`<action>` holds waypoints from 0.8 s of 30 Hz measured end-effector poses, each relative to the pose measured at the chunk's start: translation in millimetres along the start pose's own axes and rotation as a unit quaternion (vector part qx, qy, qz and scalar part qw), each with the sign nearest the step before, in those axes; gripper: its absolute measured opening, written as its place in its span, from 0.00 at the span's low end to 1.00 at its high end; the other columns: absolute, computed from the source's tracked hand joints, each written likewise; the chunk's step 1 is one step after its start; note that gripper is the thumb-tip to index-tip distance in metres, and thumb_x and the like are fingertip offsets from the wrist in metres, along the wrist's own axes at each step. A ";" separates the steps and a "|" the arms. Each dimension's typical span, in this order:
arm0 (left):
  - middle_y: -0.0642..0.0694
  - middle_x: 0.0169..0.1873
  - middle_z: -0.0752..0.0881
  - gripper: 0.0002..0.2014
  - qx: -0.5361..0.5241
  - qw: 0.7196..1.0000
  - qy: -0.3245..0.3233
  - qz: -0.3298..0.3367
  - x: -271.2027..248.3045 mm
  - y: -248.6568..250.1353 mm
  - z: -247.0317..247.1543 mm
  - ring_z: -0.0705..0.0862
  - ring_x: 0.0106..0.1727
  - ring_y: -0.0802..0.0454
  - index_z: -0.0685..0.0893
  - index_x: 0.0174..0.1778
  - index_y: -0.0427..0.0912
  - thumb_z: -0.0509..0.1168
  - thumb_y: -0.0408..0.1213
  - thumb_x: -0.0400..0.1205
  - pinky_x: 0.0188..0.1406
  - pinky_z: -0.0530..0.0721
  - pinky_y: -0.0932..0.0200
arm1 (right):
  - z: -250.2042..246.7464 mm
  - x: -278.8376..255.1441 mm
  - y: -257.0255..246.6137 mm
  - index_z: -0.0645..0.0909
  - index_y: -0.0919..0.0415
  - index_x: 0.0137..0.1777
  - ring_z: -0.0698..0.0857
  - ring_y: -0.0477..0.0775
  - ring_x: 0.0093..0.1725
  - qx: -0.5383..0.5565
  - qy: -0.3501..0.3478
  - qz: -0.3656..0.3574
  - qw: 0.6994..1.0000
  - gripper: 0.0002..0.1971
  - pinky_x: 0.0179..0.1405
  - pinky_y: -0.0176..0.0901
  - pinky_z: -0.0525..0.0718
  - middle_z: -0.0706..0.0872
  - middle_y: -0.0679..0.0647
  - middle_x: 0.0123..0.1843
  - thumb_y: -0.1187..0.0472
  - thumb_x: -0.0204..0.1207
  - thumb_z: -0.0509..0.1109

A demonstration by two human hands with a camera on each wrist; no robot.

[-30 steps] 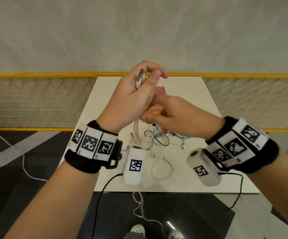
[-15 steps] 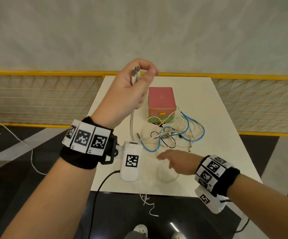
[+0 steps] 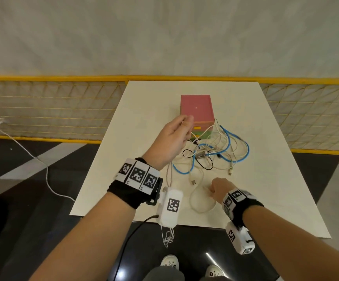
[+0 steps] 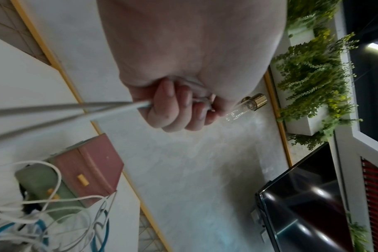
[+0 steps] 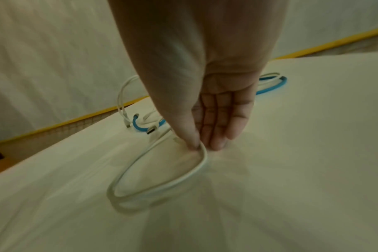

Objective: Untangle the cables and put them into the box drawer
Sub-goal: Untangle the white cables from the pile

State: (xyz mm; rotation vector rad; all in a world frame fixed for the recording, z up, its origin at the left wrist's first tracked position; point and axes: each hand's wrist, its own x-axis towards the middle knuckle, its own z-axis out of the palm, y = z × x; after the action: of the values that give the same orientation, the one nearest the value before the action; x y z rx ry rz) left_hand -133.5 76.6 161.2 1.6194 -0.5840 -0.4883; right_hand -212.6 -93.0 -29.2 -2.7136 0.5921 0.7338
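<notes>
While clenching doubled white cable (image 4: 54, 108) in curled left hand (image 3: 172, 138) above the counter (image 3: 266, 179), pinches white loop (image 5: 203, 158) against it between right hand (image 3: 218, 188) thumb and fingertips. Beyond both hands, tangle of blue, white and black cables (image 3: 211, 153), touching front of pink box (image 3: 196, 108).

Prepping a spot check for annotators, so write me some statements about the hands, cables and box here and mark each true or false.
1. The left hand grips a white cable. True.
2. The right hand holds the blue cable. False: it pinches a white loop lying on the table; the blue cable lies in the tangle.
3. The pink box stands on the table beyond the tangle. True.
4. Every cable is already inside the box. False: the tangle lies on the table in front of it.
</notes>
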 end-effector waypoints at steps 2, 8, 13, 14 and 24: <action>0.54 0.24 0.65 0.16 0.028 0.999 0.020 0.008 0.0 -7.9 -1.8 0.61 0.21 0.60 0.72 0.34 0.45 0.59 0.44 0.87 0.18 0.62 0.71 | -3.2 -3.8 0.7 0.77 0.61 0.53 0.85 0.60 0.52 0.088 0.046 0.008 0.995 0.09 0.46 0.45 0.80 0.85 0.58 0.53 0.57 0.78 0.61; 0.60 0.22 0.76 0.06 0.068 0.993 0.098 -0.019 8.4 -29.6 4.2 0.72 0.21 0.65 0.85 0.50 0.41 0.67 0.39 0.83 0.28 0.70 0.65 | -68.3 -37.9 -18.9 0.74 0.58 0.43 0.89 0.57 0.33 0.496 0.186 -0.098 0.843 0.05 0.36 0.48 0.88 0.89 0.62 0.40 0.62 0.80 0.66; 0.54 0.18 0.71 0.11 0.034 0.996 0.083 -0.018 13.5 -23.9 29.2 0.69 0.21 0.57 0.87 0.46 0.44 0.66 0.47 0.83 0.25 0.71 0.62 | -118.5 -80.1 -44.2 0.75 0.58 0.45 0.90 0.59 0.34 0.553 0.223 -0.221 0.772 0.04 0.36 0.45 0.89 0.89 0.64 0.34 0.62 0.78 0.69; 0.57 0.17 0.74 0.11 0.028 0.996 0.088 0.002 14.3 -20.0 33.1 0.71 0.20 0.62 0.86 0.44 0.41 0.65 0.45 0.84 0.24 0.73 0.67 | -121.4 -85.3 -47.1 0.76 0.58 0.45 0.90 0.62 0.35 0.559 0.222 -0.233 0.764 0.04 0.39 0.50 0.90 0.90 0.64 0.35 0.61 0.78 0.69; 0.52 0.29 0.76 0.08 -0.055 0.988 0.124 0.080 27.7 -8.7 35.6 0.72 0.24 0.60 0.80 0.45 0.43 0.57 0.38 0.88 0.24 0.72 0.63 | -113.4 -85.7 -39.8 0.80 0.59 0.41 0.86 0.62 0.42 0.459 0.221 -0.295 0.808 0.10 0.48 0.58 0.82 0.88 0.52 0.36 0.61 0.83 0.61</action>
State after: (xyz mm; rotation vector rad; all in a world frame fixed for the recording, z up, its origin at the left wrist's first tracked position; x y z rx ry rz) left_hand -133.1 32.4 148.6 1.4864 -0.4856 -0.1926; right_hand -214.8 -71.2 116.8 -1.9061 0.0829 -0.3190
